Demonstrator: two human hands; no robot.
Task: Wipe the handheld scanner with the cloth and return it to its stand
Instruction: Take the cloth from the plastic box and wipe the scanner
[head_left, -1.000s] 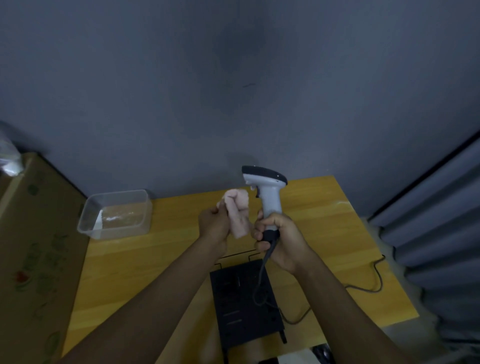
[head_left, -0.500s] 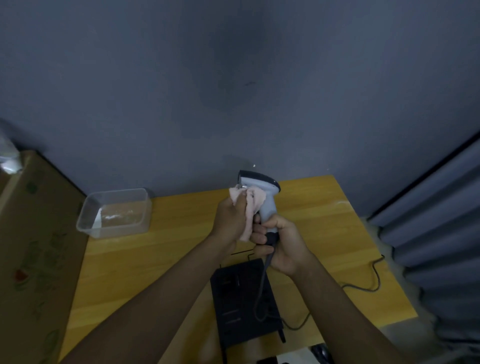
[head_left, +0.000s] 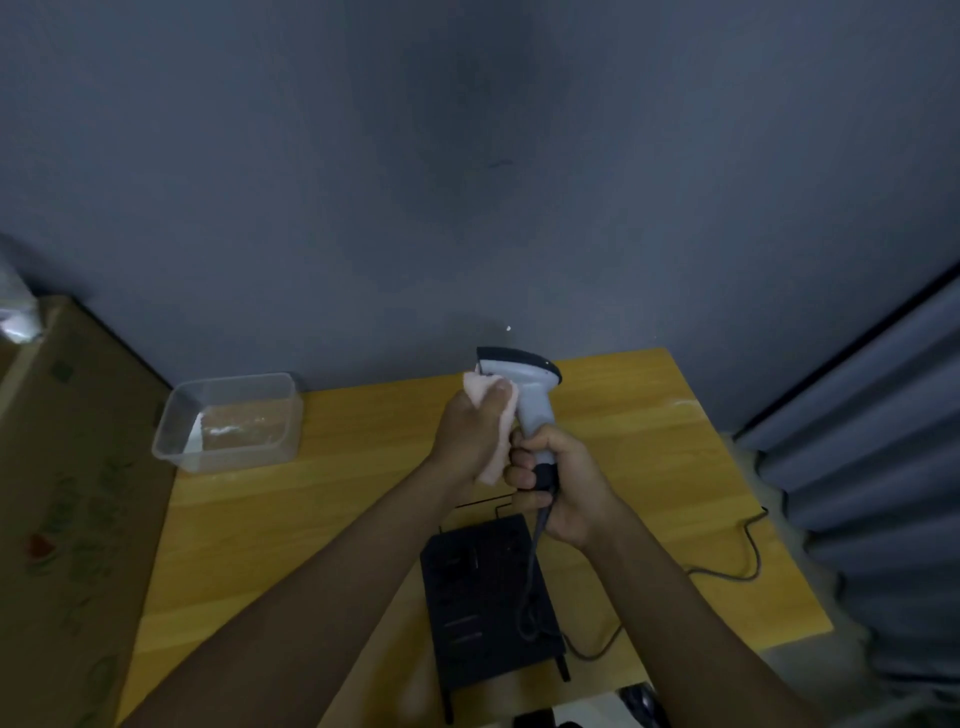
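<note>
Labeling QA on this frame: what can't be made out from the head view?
- scanner window side: hidden by the cloth and left hand.
- Lower handle: wrapped by the right hand.
- stand: dark, details unreadable.
- plastic tub contents: blurred.

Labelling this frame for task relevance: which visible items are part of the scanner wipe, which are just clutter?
In use: handheld scanner, pink cloth, left hand, right hand, black stand.
Clutter: clear plastic container, cardboard box, curtain.

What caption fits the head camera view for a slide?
Left hand presses a pink cloth against the handheld scanner, gripped by the right hand.
</note>
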